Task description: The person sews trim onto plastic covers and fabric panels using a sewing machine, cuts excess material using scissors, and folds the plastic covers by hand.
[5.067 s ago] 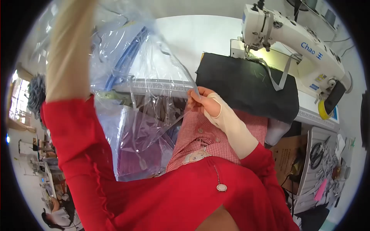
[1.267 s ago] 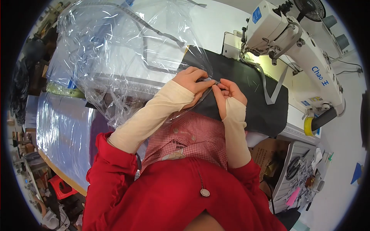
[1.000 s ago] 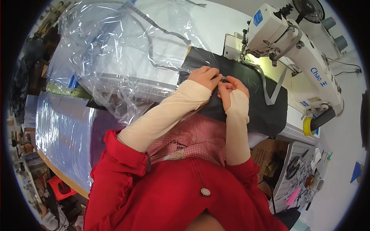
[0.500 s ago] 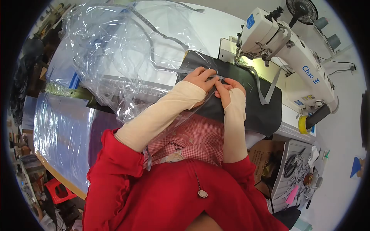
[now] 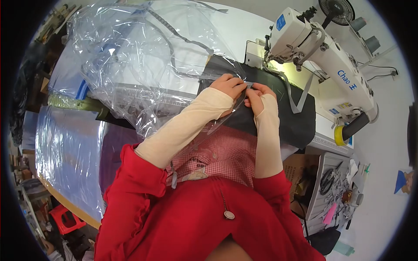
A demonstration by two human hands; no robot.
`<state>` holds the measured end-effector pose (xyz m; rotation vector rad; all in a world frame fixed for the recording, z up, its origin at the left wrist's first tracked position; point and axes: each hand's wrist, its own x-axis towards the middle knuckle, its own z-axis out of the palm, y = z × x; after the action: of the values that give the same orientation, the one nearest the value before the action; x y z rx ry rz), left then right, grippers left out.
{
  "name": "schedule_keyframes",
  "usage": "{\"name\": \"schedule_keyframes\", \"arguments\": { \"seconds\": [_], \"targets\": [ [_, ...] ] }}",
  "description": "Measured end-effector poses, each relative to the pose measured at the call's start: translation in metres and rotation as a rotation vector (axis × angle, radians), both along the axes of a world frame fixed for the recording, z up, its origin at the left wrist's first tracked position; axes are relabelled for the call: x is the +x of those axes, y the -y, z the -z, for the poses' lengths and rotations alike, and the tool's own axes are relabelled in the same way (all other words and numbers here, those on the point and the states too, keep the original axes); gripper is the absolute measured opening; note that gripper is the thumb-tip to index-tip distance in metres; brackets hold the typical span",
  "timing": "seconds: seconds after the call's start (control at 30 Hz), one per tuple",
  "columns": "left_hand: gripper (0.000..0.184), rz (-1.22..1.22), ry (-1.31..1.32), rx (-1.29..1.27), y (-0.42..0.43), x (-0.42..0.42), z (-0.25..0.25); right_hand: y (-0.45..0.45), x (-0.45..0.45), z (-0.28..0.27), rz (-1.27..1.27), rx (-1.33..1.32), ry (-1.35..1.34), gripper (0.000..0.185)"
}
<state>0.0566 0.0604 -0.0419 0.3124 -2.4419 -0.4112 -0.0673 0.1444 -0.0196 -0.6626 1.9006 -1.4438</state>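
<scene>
A clear plastic sheet (image 5: 126,56) with grey edging strip (image 5: 174,32) spreads over the left of the white table and reaches my hands. My left hand (image 5: 230,87) pinches the edging of this sheet. Close beside it, my right hand (image 5: 260,96) has its fingers closed on the same edging. Both hands are above a black cloth (image 5: 287,117), left of and nearer to me than the sewing machine (image 5: 322,56). A loose grey strip (image 5: 298,104) hangs from the machine onto the cloth. My fingertips partly hide the held edge.
A metal ruler strip (image 5: 152,95) runs along the table front. Folded plastic sheets (image 5: 65,152) lie at the left. A tray of scraps and scissors (image 5: 333,187) stands at the lower right, near a cardboard box (image 5: 298,169). A red stool (image 5: 67,219) is on the floor.
Five seconds ago my left arm was raised at the upper left; now both hands meet at the edging over the black cloth. Over the last second they have barely moved, while the view shifted slightly.
</scene>
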Motion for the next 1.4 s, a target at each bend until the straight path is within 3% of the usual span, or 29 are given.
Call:
{"name": "schedule_keyframes", "arguments": {
  "seconds": [0.1, 0.33, 0.4, 0.5, 0.57, 0.6, 0.67, 0.87, 1.0, 1.13, 1.2, 1.4],
  "targets": [
    [0.044, 0.002, -0.009, 0.014, 0.0, 0.001, 0.0, 0.006, -0.008, -0.004, -0.026, 0.101, -0.031, 0.035],
    [0.043, 0.015, 0.008, -0.01, 0.001, 0.004, -0.003, 0.007, -0.002, 0.002, 0.034, 0.069, -0.242, 0.023],
    [0.044, 0.038, -0.003, -0.022, 0.004, 0.004, -0.009, 0.008, 0.002, 0.004, 0.071, 0.075, -0.571, 0.021],
    [0.043, 0.084, 0.211, 0.142, 0.008, 0.007, -0.028, 0.007, 0.015, -0.009, 0.047, 0.133, -0.717, 0.018],
    [0.042, -0.122, 0.279, 0.496, 0.003, 0.006, -0.04, 0.008, 0.017, -0.008, 0.032, 0.126, -0.753, 0.015],
    [0.042, -0.12, 0.279, 0.495, 0.006, 0.005, -0.036, 0.009, 0.016, -0.004, -0.008, 0.119, -0.82, 0.015],
    [0.041, 0.042, 0.146, 0.19, 0.012, 0.004, -0.022, 0.009, 0.015, 0.0, -0.067, 0.096, -0.937, 0.014],
    [0.04, 0.026, 0.036, 0.047, 0.011, 0.003, -0.006, -0.002, 0.023, -0.012, -0.13, 0.166, -0.905, 0.017],
    [0.046, -0.008, 0.114, 0.012, 0.009, 0.001, -0.01, -0.023, 0.039, -0.005, -0.11, 0.076, -0.873, 0.041],
    [0.048, 0.057, 0.127, -0.047, 0.013, -0.001, -0.011, -0.035, 0.042, 0.009, -0.061, 0.019, -0.816, 0.032],
    [0.046, 0.086, 0.135, -0.041, 0.016, -0.01, -0.009, -0.033, 0.035, 0.008, -0.081, 0.032, -0.655, 0.027],
    [0.04, 0.172, 0.145, 0.013, 0.036, -0.044, -0.008, -0.019, 0.0, 0.006, -0.025, 0.033, -0.621, 0.019]
  ]
}}
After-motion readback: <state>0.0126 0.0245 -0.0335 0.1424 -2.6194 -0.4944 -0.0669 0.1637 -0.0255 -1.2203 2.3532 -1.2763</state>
